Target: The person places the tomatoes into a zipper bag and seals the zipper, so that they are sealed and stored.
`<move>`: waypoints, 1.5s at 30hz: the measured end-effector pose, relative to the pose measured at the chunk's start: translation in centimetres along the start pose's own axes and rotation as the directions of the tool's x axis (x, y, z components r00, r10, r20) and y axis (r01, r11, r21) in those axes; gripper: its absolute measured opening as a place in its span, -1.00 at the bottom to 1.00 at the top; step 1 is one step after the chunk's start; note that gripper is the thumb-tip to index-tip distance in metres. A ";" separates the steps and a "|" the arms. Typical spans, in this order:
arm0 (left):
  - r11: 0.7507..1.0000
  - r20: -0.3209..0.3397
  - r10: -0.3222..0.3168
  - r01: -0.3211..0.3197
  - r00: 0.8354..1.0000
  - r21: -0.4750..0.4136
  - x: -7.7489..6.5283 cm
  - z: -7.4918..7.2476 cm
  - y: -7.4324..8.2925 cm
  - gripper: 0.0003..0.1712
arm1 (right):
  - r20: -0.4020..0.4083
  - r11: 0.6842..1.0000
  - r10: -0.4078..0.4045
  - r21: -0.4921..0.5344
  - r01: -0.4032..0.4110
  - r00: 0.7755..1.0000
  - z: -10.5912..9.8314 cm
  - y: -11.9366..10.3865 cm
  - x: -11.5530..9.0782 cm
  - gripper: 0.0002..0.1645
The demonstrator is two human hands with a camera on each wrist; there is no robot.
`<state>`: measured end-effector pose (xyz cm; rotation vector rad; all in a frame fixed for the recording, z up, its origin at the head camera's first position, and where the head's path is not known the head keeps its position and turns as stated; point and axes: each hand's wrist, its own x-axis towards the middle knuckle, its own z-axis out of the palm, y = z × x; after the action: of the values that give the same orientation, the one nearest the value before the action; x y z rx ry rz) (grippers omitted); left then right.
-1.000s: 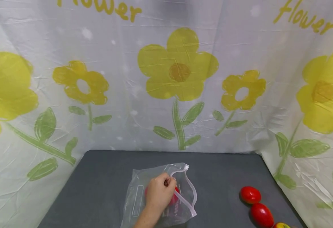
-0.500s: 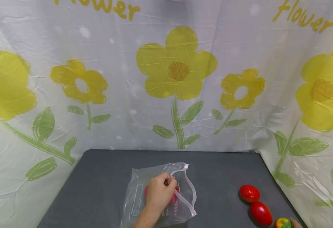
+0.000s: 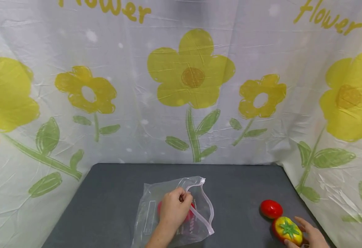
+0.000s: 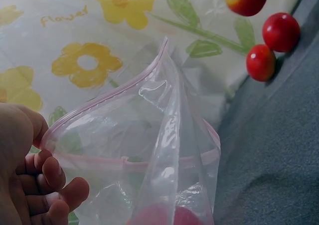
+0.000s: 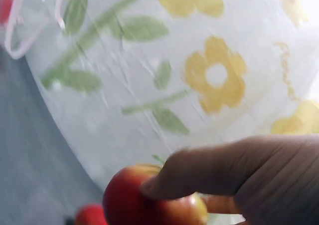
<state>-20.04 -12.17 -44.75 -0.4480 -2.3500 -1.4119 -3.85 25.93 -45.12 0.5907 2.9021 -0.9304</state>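
Note:
My left hand [image 3: 173,212] pinches the rim of a clear zip bag [image 3: 148,196] in the middle of the table. The bag's pink-edged mouth gapes toward the right, and something red [image 4: 164,216] shows through the plastic. In the right wrist view, the thumb of my right hand [image 5: 239,170] presses on a red and yellow tomato [image 5: 124,195] with a green star-shaped top. The head view has this hand at the lower right, fingers around the fruit's right side. One red tomato [image 3: 271,209] lies just behind it; another red tomato [image 4: 281,32] appears in the left wrist view.
Dark grey cloth covers the table [image 3: 236,193]. A white curtain [image 3: 131,144] printed with yellow flowers hangs along the back and both sides, close to the table's right edge.
My right hand has come in from the lower right and lifted the red and yellow tomato up and leftward, over the nearer red tomato. The left hand and bag have stayed put.

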 end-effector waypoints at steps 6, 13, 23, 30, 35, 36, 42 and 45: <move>1.000 -0.002 -0.005 0.005 1.000 -0.016 0.1 -0.1 0.0 -0.59 | 0.017 0.972 -0.084 0.222 0.078 0.996 1.4 -5.0 0.3 -0.16; 1.000 -0.005 -0.014 0.014 1.000 -0.004 0.1 -0.2 0.0 -0.60 | 0.036 0.908 -0.165 0.396 0.137 0.986 3.5 -10.0 0.1 -0.21; 1.000 0.002 -0.013 0.013 1.000 -0.013 0.0 -0.3 0.1 -0.61 | 0.032 0.899 -0.169 0.415 0.141 0.985 5.1 -14.5 0.5 -0.15; 1.000 0.013 -0.011 0.011 1.000 -0.006 0.0 -0.2 0.1 -0.61 | 0.066 0.910 -0.206 0.379 0.167 0.976 6.4 -16.4 1.4 -0.20; 1.000 0.010 0.000 0.000 1.000 -0.004 0.1 -0.2 0.2 -0.61 | 0.113 0.901 -0.313 0.350 0.257 0.943 7.4 -17.2 2.2 -0.31; 1.000 0.009 0.005 -0.005 1.000 -0.002 0.1 -0.2 0.2 -0.61 | 0.124 0.893 -0.338 0.354 0.277 0.933 7.6 -17.3 2.4 -0.33; 1.000 0.019 0.015 -0.015 1.000 -0.015 0.0 -0.1 0.2 -0.61 | 0.162 0.847 -0.466 0.366 0.385 0.870 8.4 -18.4 3.3 -0.41; 0.999 0.032 0.019 -0.018 0.999 -0.030 -0.2 -0.1 0.2 -0.60 | 0.164 0.840 -0.486 0.359 0.407 0.858 8.6 -18.7 3.3 -0.45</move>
<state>-19.79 -12.20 -44.66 -0.5030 -2.3469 -1.4429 -14.42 8.25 -42.31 -0.2248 2.7177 -1.4158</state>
